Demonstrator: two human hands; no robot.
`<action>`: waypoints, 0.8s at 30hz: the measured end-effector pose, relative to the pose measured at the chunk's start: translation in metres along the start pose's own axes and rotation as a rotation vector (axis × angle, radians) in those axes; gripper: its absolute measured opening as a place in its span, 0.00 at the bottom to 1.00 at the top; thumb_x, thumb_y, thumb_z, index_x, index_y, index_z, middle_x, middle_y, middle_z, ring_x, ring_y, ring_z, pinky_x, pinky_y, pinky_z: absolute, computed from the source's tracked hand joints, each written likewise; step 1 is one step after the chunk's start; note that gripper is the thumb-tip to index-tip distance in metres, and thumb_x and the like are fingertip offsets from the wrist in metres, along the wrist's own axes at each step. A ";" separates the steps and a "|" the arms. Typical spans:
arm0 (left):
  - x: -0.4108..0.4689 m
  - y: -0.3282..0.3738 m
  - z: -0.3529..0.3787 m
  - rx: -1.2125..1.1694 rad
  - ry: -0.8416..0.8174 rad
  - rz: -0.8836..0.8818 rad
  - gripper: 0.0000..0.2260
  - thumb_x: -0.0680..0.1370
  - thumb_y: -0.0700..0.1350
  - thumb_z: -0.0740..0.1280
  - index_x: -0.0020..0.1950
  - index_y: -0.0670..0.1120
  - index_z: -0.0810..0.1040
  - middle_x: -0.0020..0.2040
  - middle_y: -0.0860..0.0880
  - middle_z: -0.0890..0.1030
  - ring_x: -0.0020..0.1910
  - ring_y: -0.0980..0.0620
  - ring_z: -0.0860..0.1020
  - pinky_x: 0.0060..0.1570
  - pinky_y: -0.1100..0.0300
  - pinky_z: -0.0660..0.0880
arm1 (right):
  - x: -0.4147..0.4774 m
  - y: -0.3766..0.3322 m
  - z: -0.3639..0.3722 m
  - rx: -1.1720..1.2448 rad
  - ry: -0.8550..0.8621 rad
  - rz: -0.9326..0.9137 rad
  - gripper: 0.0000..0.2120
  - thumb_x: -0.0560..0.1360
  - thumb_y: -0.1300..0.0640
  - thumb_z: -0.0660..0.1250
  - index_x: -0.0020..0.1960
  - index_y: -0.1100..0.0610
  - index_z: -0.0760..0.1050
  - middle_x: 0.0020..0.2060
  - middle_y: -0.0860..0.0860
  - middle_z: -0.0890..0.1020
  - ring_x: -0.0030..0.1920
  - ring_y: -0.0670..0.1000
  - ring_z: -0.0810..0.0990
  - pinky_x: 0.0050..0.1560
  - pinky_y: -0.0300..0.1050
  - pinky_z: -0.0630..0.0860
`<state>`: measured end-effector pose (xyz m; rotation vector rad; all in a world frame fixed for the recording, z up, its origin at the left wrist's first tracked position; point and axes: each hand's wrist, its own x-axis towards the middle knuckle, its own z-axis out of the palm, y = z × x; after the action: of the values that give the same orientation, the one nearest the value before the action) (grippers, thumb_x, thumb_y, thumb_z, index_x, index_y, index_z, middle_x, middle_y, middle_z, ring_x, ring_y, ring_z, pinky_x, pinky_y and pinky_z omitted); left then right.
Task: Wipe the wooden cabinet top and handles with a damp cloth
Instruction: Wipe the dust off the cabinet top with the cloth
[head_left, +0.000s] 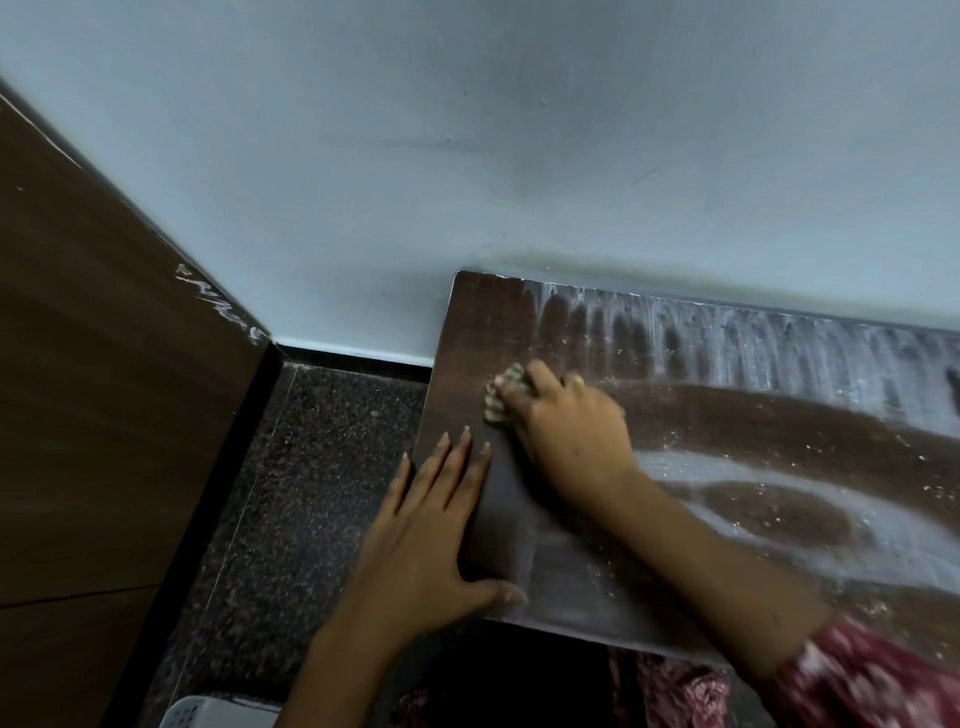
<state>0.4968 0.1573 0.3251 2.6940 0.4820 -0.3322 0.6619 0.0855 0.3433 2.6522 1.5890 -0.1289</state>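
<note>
Nearest me, the left hand (431, 525) lies flat, fingers straight, holding nothing, on the left edge of the cabinet top (779, 415). Just beyond, the right hand (566, 415) is curled round the bunched cloth (501, 397). A hard sweep could push grit onto the floor (322, 467). Farther back, the dust band (753, 343) by the wall may only smear.
</note>
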 end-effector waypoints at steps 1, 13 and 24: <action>0.002 0.002 0.001 0.037 -0.027 -0.007 0.54 0.61 0.75 0.60 0.70 0.55 0.27 0.72 0.55 0.28 0.73 0.55 0.29 0.70 0.54 0.29 | 0.018 0.005 0.000 0.003 0.032 0.013 0.17 0.80 0.55 0.58 0.68 0.52 0.67 0.62 0.54 0.71 0.53 0.59 0.76 0.37 0.46 0.69; 0.014 0.022 0.001 0.185 -0.144 -0.076 0.59 0.63 0.70 0.68 0.64 0.50 0.21 0.67 0.49 0.23 0.67 0.50 0.25 0.69 0.49 0.30 | 0.118 0.017 -0.001 0.078 0.133 0.152 0.15 0.79 0.61 0.54 0.63 0.59 0.71 0.62 0.57 0.70 0.54 0.61 0.77 0.46 0.51 0.72; 0.013 0.016 -0.009 0.218 -0.188 -0.074 0.62 0.58 0.74 0.65 0.66 0.47 0.22 0.69 0.51 0.25 0.67 0.53 0.25 0.66 0.51 0.27 | 0.084 0.015 0.002 0.022 0.074 0.295 0.19 0.79 0.64 0.50 0.70 0.62 0.62 0.63 0.60 0.71 0.56 0.62 0.75 0.48 0.52 0.74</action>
<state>0.5161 0.1503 0.3348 2.8191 0.5157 -0.6888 0.7143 0.1524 0.3332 2.9008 1.1996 -0.0363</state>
